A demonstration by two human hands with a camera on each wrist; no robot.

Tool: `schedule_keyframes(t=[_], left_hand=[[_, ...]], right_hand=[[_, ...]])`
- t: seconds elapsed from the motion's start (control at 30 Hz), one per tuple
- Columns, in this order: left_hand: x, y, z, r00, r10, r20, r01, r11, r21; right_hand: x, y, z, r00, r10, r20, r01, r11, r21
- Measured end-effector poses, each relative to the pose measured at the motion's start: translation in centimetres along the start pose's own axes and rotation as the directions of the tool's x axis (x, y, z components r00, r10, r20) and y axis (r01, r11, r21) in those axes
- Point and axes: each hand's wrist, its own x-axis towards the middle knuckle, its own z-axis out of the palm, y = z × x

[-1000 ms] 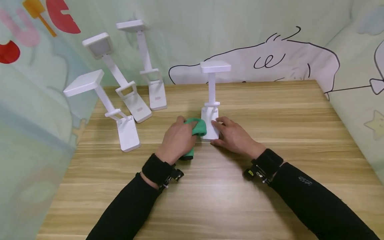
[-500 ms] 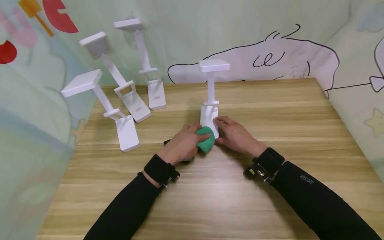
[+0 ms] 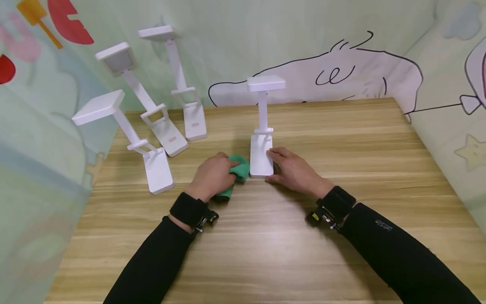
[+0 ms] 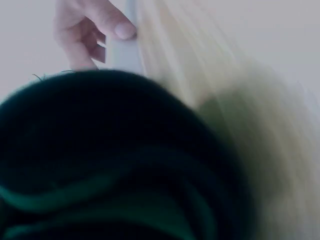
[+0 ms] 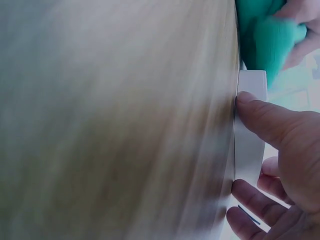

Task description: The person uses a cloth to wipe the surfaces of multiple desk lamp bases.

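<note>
A white desk lamp (image 3: 261, 156) stands upright on the wooden table, its square head raised at the back. My right hand (image 3: 296, 171) holds the lamp's base at its right side; in the right wrist view the thumb (image 5: 265, 115) lies on the front edge of the base (image 5: 250, 135), with fingers round the side. My left hand (image 3: 213, 175) grips a bunched green cloth (image 3: 240, 168) close by the left side of the base. In the left wrist view the dark, blurred cloth (image 4: 110, 130) fills much of the picture and hides the left fingers.
Three similar white lamps stand at the back left: a near one (image 3: 157, 171), a middle one (image 3: 167, 135) and a far one (image 3: 194, 122). A printed fabric backdrop (image 3: 322, 25) rises behind the wooden table (image 3: 265, 245).
The green cloth in my left hand has gone over the front left corner of the lamp base, then back left beside it. My right hand keeps its hold on the base.
</note>
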Motion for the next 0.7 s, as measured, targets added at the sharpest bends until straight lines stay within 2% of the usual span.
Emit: schedule_keyframes(t=[0.07, 0.13, 0.33, 0.4, 0.47, 0.6, 0.7], left_hand=[[0.1, 0.1, 0.3, 1.000, -0.008, -0.011, 0.008, 0.999, 0.039], [0.3, 0.6, 0.5, 1.000, 0.012, -0.005, -0.012, 0.997, 0.074], [-0.6, 2.3, -0.2, 0.989, 0.070, 0.129, -0.084, 0.991, 0.107], [-1.0, 2.8, -0.4, 0.984, 0.104, 0.143, -0.119, 0.988, 0.097], [-1.2, 3.4, -0.3, 0.983, 0.144, 0.114, -0.154, 0.985, 0.080], [-1.1, 4.1, 0.2, 0.976, 0.216, -0.006, -0.215, 0.974, 0.067], [-1.1, 4.0, 0.0, 0.969, 0.239, -0.060, -0.236, 0.971, 0.043]], right_hand=[[0.1, -0.1, 0.2, 1.000, 0.003, -0.001, -0.003, 1.000, 0.002], [0.1, -0.1, 0.3, 1.000, 0.008, 0.000, -0.008, 1.000, 0.001], [0.0, -0.1, 0.4, 0.999, 0.028, 0.018, -0.028, 1.000, -0.005], [-0.1, -0.1, 0.3, 0.999, 0.027, 0.019, -0.027, 1.000, -0.001], [-0.1, 0.0, 0.2, 1.000, 0.026, 0.015, -0.026, 1.000, -0.002], [-0.1, 0.0, 0.1, 1.000, 0.017, 0.001, -0.017, 1.000, -0.010], [0.0, -0.1, 0.2, 1.000, 0.000, 0.000, 0.000, 1.000, -0.009]])
